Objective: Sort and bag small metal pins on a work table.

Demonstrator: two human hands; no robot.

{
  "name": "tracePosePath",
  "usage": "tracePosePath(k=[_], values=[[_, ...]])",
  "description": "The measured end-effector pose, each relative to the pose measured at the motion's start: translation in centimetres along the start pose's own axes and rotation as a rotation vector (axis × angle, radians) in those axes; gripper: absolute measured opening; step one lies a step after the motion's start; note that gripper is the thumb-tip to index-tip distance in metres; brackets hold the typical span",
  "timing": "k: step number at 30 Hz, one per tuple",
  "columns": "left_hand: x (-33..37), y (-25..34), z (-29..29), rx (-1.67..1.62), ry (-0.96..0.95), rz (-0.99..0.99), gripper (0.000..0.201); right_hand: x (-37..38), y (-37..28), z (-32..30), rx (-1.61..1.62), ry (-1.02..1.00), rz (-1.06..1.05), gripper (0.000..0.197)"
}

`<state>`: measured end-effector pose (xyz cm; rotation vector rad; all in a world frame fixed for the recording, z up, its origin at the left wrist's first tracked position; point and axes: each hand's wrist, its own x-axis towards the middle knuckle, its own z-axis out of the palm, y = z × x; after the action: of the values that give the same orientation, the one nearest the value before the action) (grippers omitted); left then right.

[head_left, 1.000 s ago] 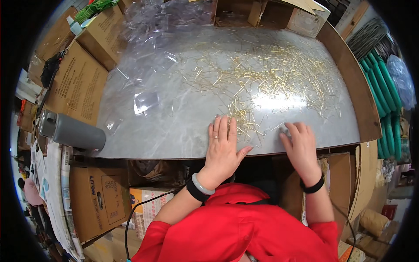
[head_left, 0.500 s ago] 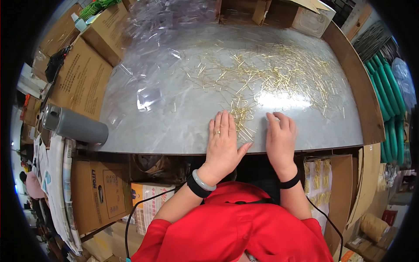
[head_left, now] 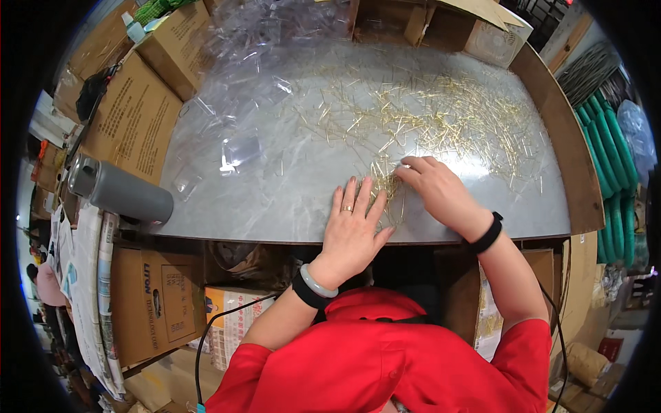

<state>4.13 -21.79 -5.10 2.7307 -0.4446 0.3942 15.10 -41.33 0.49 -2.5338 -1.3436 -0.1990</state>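
Observation:
My left hand (head_left: 350, 230) lies flat on the grey marbled tabletop (head_left: 282, 206) near its front edge, fingers spread, a ring on one of them. Beside its fingertips is a small cluster of thin gold-coloured wire hooks (head_left: 383, 167). My right hand (head_left: 441, 191) reaches over from the right, its fingers bent and drawn together at that cluster. Whatever sits between those fingertips is too small to make out. Farther back, a wide scatter of the same gold hooks (head_left: 468, 117) covers the right half of the table.
Clear plastic pieces (head_left: 241, 153) spread over the left and far left. A grey bottle (head_left: 124, 191) lies at the left edge by cardboard boxes (head_left: 134, 113). An open cardboard compartment box (head_left: 387, 26) stands at the back, and a cardboard wall (head_left: 561, 131) borders the right side.
My right hand has moved left and slightly away from me, from beside the small cluster onto it. My left hand's fingers have spread apart, and the hand stays nearly in place.

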Motion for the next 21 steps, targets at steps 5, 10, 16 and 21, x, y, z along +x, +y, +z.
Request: tracePosePath(k=[5,10,16,21], values=[[-0.3,0.0,0.4,-0.019,0.064,-0.016,0.062,0.8,1.4,1.9,0.075,-0.047,0.09,0.044],[-0.6,0.1,0.2,-0.024,0.065,-0.028,0.06,0.8,2.8,2.4,-0.124,0.019,0.278,0.042],[-0.5,-0.2,-0.1,-0.013,0.015,0.007,0.056,1.1,1.2,0.7,-0.167,0.071,-0.127,0.043],[-0.7,-0.8,0.3,0.023,0.033,0.053,0.057,-0.3,-1.6,0.9,0.081,-0.136,0.108,0.04]])
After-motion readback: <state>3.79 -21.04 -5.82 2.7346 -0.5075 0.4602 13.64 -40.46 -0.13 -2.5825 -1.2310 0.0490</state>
